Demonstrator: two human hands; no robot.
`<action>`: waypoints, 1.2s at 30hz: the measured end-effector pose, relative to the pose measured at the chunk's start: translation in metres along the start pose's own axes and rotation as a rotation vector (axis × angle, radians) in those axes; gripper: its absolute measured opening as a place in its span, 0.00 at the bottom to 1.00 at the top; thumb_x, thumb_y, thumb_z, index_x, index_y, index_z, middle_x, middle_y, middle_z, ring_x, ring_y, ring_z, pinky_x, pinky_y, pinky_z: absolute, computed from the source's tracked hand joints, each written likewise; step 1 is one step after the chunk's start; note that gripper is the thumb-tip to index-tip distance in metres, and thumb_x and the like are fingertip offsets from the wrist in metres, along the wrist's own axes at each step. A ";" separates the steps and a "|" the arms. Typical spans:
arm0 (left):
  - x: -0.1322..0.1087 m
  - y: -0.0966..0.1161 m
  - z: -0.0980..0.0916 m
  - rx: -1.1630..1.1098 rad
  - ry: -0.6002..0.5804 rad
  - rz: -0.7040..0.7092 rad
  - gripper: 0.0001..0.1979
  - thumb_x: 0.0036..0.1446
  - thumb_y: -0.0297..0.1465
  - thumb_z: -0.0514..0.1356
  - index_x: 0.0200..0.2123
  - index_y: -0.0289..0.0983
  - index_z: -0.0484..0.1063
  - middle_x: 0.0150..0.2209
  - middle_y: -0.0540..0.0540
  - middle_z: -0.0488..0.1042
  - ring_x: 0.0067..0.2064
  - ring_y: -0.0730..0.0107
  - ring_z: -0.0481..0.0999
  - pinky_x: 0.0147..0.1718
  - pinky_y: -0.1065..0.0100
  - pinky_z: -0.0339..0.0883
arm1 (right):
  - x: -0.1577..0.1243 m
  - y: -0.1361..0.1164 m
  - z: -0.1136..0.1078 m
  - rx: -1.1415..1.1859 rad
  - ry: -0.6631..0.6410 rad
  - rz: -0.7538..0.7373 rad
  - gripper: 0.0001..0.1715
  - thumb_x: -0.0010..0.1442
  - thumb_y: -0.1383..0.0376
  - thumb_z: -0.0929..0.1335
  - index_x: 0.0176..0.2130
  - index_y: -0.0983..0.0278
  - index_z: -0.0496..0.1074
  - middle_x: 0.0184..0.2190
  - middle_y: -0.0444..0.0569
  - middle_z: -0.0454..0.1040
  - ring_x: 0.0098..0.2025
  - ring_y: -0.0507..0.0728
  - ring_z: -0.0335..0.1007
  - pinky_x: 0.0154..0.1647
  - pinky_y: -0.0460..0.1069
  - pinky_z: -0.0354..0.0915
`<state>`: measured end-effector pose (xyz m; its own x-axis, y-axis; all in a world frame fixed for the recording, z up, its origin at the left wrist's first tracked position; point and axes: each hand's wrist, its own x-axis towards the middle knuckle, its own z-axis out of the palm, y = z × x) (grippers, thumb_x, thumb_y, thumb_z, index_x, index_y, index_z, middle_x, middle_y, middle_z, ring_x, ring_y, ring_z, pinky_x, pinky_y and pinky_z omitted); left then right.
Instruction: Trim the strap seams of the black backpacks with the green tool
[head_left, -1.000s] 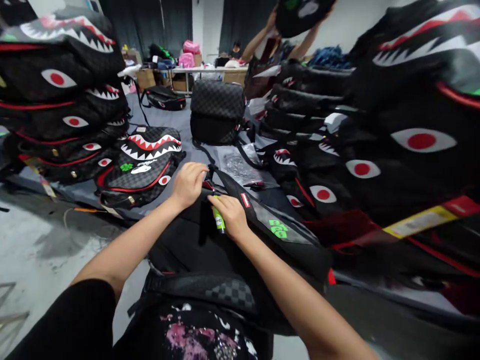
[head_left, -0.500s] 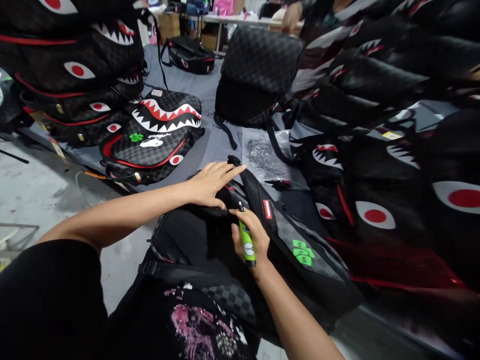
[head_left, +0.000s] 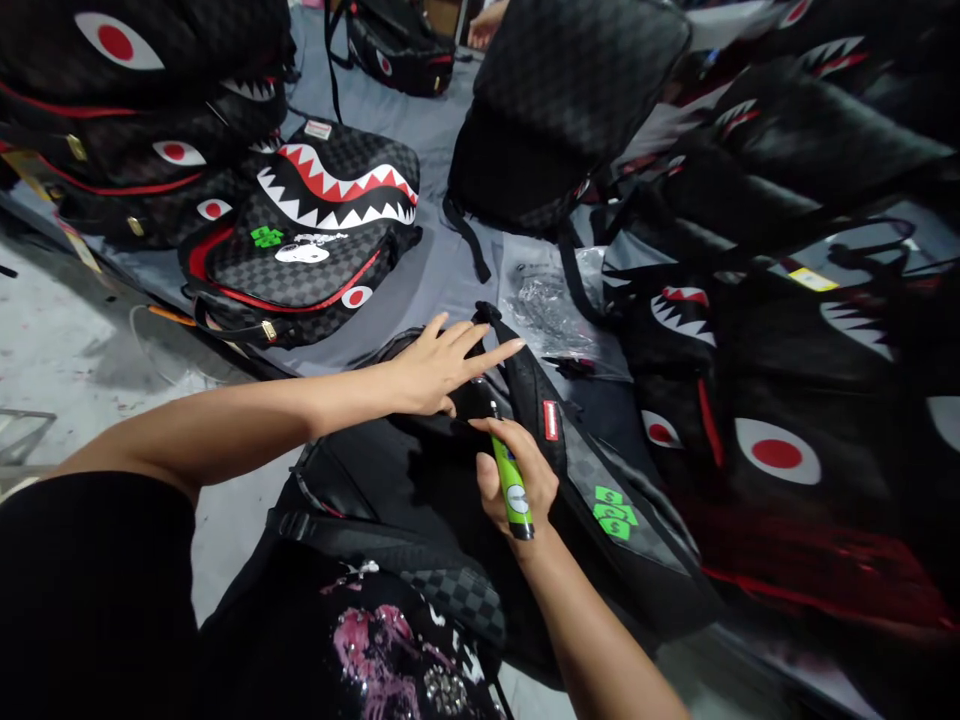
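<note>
An open black backpack point(head_left: 375, 470) lies in front of me, its dark inside showing. A red label point(head_left: 551, 420) and a green money-print patch point(head_left: 615, 513) sit on its checkered right side. My left hand point(head_left: 435, 370) rests on the bag's upper edge, fingers spread out. In my right hand point(head_left: 538, 470) is a green marker pen point(head_left: 516, 490) with a black end, its tip pointing up toward the bag's edge, just below my left hand. I cannot make out whether the tip touches the bag.
A shark-mouth backpack point(head_left: 307, 260) lies at the left beside stacked bags point(head_left: 112, 130). A checkered backpack point(head_left: 570, 90) stands ahead, with a clear plastic bag point(head_left: 551, 305) before it. More shark-face bags point(head_left: 780, 400) crowd the right. Another person's hand point(head_left: 487, 25) shows at the back.
The view has tilted downward. My left hand's fingers have spread wider at the bag's edge. My right hand keeps hold of the marker pen close by.
</note>
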<state>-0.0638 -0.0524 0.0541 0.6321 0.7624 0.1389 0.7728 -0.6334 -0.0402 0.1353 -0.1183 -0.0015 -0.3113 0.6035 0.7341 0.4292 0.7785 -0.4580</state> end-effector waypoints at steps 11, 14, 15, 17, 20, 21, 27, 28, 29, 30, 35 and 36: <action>-0.005 0.006 0.007 0.075 0.085 -0.015 0.50 0.56 0.36 0.67 0.72 0.37 0.39 0.64 0.31 0.63 0.62 0.49 0.65 0.64 0.49 0.48 | -0.004 -0.001 0.001 -0.017 -0.029 -0.015 0.24 0.61 0.69 0.67 0.58 0.62 0.68 0.42 0.54 0.81 0.48 0.63 0.77 0.52 0.62 0.73; -0.007 0.008 0.008 0.044 0.104 -0.029 0.49 0.56 0.35 0.68 0.72 0.38 0.42 0.65 0.31 0.62 0.65 0.47 0.63 0.65 0.45 0.47 | -0.002 -0.002 -0.002 -0.023 -0.060 -0.013 0.24 0.63 0.66 0.66 0.58 0.62 0.67 0.42 0.55 0.80 0.48 0.63 0.77 0.52 0.61 0.73; -0.007 0.009 0.008 0.027 0.106 -0.050 0.49 0.55 0.35 0.68 0.72 0.39 0.42 0.66 0.31 0.60 0.66 0.46 0.61 0.66 0.43 0.46 | -0.001 -0.002 -0.003 -0.023 -0.084 0.000 0.24 0.64 0.64 0.66 0.58 0.62 0.67 0.43 0.55 0.80 0.47 0.63 0.77 0.51 0.61 0.73; -0.008 0.011 0.007 -0.008 0.108 -0.116 0.50 0.54 0.35 0.69 0.72 0.40 0.43 0.69 0.31 0.55 0.69 0.42 0.55 0.66 0.39 0.44 | 0.005 -0.005 -0.005 -0.010 -0.108 0.074 0.25 0.65 0.60 0.65 0.60 0.62 0.64 0.41 0.54 0.80 0.45 0.62 0.78 0.47 0.59 0.75; -0.007 0.011 0.005 -0.061 0.090 -0.210 0.53 0.51 0.35 0.70 0.72 0.40 0.42 0.72 0.31 0.49 0.72 0.39 0.48 0.66 0.35 0.42 | 0.020 -0.010 -0.011 -0.004 -0.111 0.261 0.22 0.66 0.59 0.65 0.57 0.61 0.63 0.36 0.49 0.81 0.38 0.59 0.80 0.38 0.53 0.75; -0.007 0.011 0.005 -0.081 0.080 -0.222 0.53 0.51 0.34 0.70 0.72 0.40 0.42 0.72 0.31 0.49 0.72 0.39 0.48 0.66 0.36 0.43 | 0.027 -0.012 -0.014 -0.011 -0.146 0.313 0.18 0.65 0.60 0.66 0.54 0.60 0.66 0.35 0.48 0.82 0.36 0.58 0.80 0.36 0.51 0.75; -0.006 0.006 0.006 -0.166 0.058 -0.203 0.49 0.54 0.32 0.68 0.72 0.39 0.44 0.71 0.33 0.51 0.71 0.44 0.52 0.64 0.43 0.49 | 0.075 -0.009 -0.034 -0.017 -0.592 0.364 0.11 0.63 0.61 0.68 0.44 0.60 0.77 0.40 0.48 0.83 0.40 0.58 0.80 0.43 0.51 0.74; -0.006 0.006 0.006 -0.172 0.062 -0.201 0.48 0.54 0.31 0.67 0.72 0.38 0.44 0.71 0.33 0.51 0.71 0.44 0.51 0.64 0.43 0.49 | 0.083 -0.007 -0.035 -0.010 -0.663 0.360 0.12 0.63 0.61 0.69 0.46 0.60 0.77 0.42 0.48 0.83 0.41 0.58 0.81 0.44 0.51 0.74; -0.006 0.006 0.006 -0.178 0.064 -0.202 0.48 0.54 0.30 0.67 0.72 0.38 0.44 0.71 0.33 0.51 0.71 0.44 0.51 0.64 0.43 0.48 | 0.089 -0.006 -0.036 -0.005 -0.736 0.348 0.14 0.62 0.60 0.70 0.47 0.60 0.77 0.43 0.49 0.83 0.42 0.59 0.81 0.45 0.52 0.74; -0.006 0.006 0.006 -0.183 0.064 -0.203 0.48 0.54 0.30 0.66 0.72 0.38 0.44 0.71 0.32 0.50 0.71 0.44 0.51 0.64 0.43 0.48 | 0.094 -0.005 -0.035 -0.006 -0.799 0.326 0.15 0.62 0.58 0.70 0.48 0.60 0.78 0.44 0.49 0.82 0.43 0.60 0.81 0.45 0.52 0.74; -0.006 0.008 0.000 -0.198 0.041 -0.213 0.48 0.54 0.29 0.65 0.72 0.37 0.42 0.72 0.31 0.49 0.71 0.43 0.50 0.64 0.44 0.48 | 0.092 -0.012 -0.034 -0.128 -0.841 0.244 0.13 0.65 0.62 0.67 0.46 0.61 0.79 0.44 0.51 0.82 0.44 0.60 0.80 0.46 0.54 0.75; -0.006 0.008 -0.001 -0.199 0.033 -0.214 0.48 0.54 0.30 0.65 0.72 0.36 0.42 0.72 0.31 0.48 0.71 0.43 0.50 0.64 0.44 0.48 | 0.088 -0.014 -0.034 -0.145 -0.810 0.235 0.14 0.65 0.63 0.66 0.47 0.61 0.78 0.44 0.52 0.81 0.45 0.60 0.79 0.47 0.55 0.75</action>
<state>-0.0612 -0.0622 0.0539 0.4512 0.8787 0.1557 0.8599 -0.4748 0.1876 0.1307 -0.0824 0.0866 -0.6869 0.7265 0.0180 0.6454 0.6213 -0.4443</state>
